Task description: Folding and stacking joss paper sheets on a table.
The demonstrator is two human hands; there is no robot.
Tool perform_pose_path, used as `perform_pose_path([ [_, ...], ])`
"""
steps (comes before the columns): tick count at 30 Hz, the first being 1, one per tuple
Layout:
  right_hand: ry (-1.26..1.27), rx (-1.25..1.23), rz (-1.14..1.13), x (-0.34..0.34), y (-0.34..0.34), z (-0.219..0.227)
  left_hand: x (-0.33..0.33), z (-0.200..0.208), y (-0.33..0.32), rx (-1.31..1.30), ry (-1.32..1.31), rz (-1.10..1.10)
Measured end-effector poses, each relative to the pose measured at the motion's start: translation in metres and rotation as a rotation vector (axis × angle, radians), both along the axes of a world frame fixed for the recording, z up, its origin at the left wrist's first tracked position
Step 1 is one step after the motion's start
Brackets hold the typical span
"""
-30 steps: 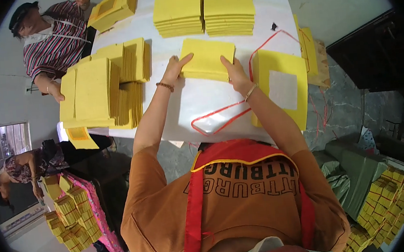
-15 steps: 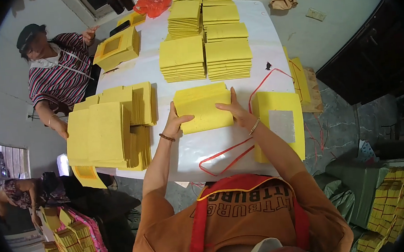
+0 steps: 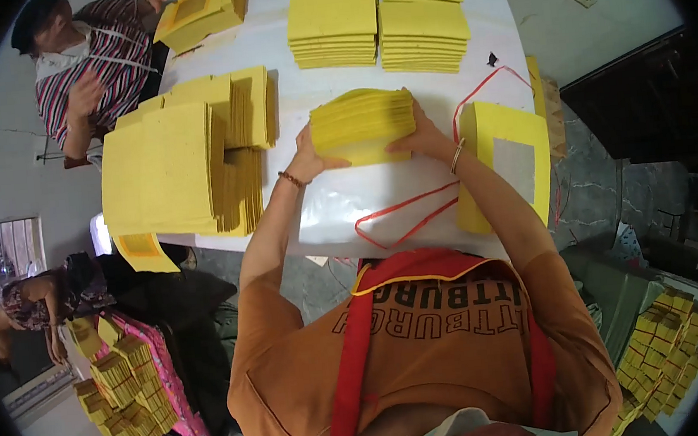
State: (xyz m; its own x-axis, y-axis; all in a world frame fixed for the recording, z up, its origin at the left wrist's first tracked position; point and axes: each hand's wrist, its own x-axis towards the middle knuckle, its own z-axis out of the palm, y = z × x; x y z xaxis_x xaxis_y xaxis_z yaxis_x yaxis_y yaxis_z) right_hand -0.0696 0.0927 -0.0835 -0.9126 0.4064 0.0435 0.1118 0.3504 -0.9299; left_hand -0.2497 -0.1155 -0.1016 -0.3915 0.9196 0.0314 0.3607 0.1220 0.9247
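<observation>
Paper bundle (image 3: 363,121), straight ahead at twelve o'clock, is clasped between the left hand (image 3: 309,157) and right hand (image 3: 428,136); its bowed, seemingly unbound sheets could fan out or slip if either squeeze slackens.

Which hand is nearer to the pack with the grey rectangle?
Right. The right hand is just left of the pack; the left hand is farther left, across the held stack.

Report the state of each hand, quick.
Left hand: closed on the left end of a yellow paper stack.
Right hand: closed on the right end of that stack.
</observation>
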Motion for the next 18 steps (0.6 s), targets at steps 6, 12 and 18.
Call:
perform_pose_path([
  [6, -0.048, -0.385, 0.052, 0.004, -0.010, 0.018, 0.007, -0.011, -0.008, -0.090, 0.554, 0.087],
  [12, -0.048, -0.234, -0.037, 0.001, -0.005, 0.048, 0.028, 0.052, 0.006, 0.150, -0.244, 0.089],
  [18, 0.178, -1.083, -0.098, -0.001, -0.018, 0.079, 0.050, 0.072, 0.024, 0.988, -1.110, 0.061],
])
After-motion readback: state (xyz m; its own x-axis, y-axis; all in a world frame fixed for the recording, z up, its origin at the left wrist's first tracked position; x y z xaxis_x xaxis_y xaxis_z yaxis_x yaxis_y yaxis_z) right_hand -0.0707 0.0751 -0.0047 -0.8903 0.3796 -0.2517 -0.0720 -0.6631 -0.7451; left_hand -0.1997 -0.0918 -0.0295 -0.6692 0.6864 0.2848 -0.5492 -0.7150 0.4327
